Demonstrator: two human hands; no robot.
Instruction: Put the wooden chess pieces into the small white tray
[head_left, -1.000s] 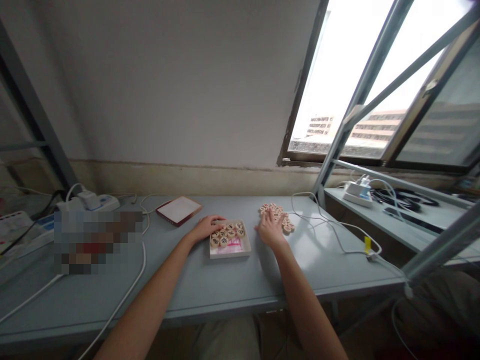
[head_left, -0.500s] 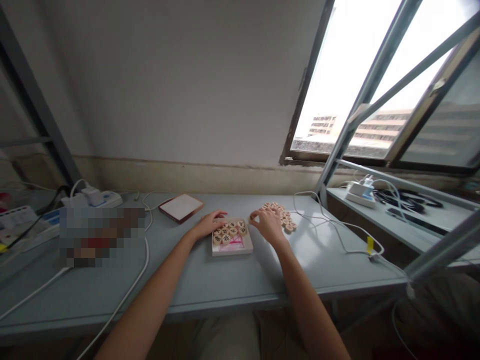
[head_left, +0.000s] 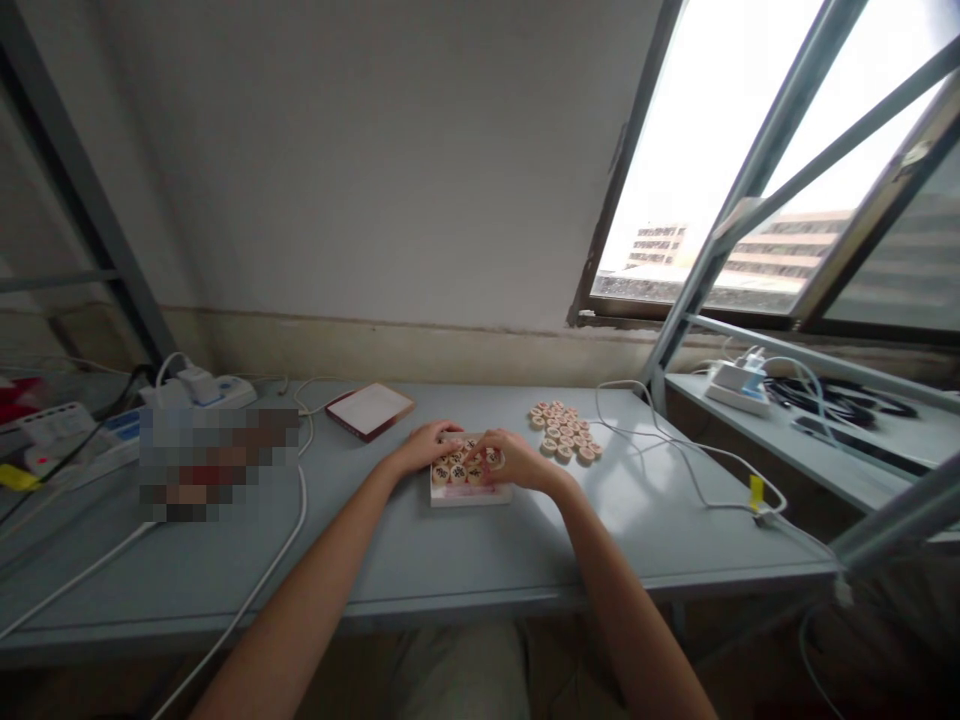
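Round wooden pieces with dark characters (head_left: 460, 472) lie in rows in a white box (head_left: 471, 497) on the grey table. My left hand (head_left: 425, 448) rests at the box's upper left, its fingers apart and touching the rim and nearby pieces. Over the right part of the box, my right hand (head_left: 510, 460) has its fingers bent down among the pieces, closed on a piece that they partly hide. Several more pieces with reddish marks (head_left: 564, 430) lie in a loose group on the table to the right.
A shallow lid (head_left: 370, 411) lies behind and left of the box. White cables (head_left: 302, 500) cross the table on both sides. Power strips (head_left: 217, 392) stand at the left, and a metal post (head_left: 675, 310) rises at the right.
My right hand has moved left from beside the loose group to over the box. Another piece shows in the box's front row. The view has shifted slightly.
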